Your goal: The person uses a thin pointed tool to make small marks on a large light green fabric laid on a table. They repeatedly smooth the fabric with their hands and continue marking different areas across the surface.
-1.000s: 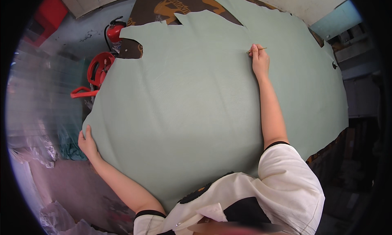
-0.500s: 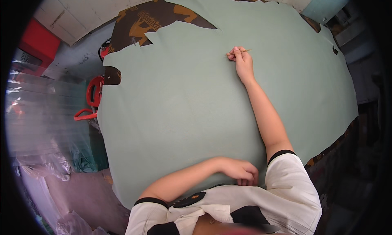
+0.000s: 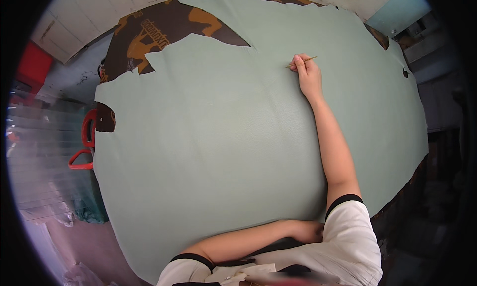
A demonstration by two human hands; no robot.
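Observation:
A large pale green sheet [image 3: 208, 142], which looks like a leather hide with uneven edges, covers most of the table in front of me. My right hand [image 3: 309, 77] reaches far across it. Its fingers are closed in a pinch around a thin yellowish stick [image 3: 312, 58], whose pointed end slants left and down toward the sheet; I cannot tell whether it touches. Close to my body, at the near edge of the sheet, my left hand [image 3: 307, 230] is bent inward across my front. Its fingers are mostly hidden beside my right sleeve.
Brown board with an orange pattern [image 3: 164, 28] shows past the sheet's far left edge. Red handles [image 3: 88, 129] stick out at the left, near clear plastic sheeting [image 3: 44, 157] and a red box [image 3: 34, 67]. A pale wall [image 3: 89, 18] runs along the back.
My view has shifted, so the table's left side sits lower. My right hand has moved slightly right, still holding the stick. My left hand has drawn in beside my right sleeve.

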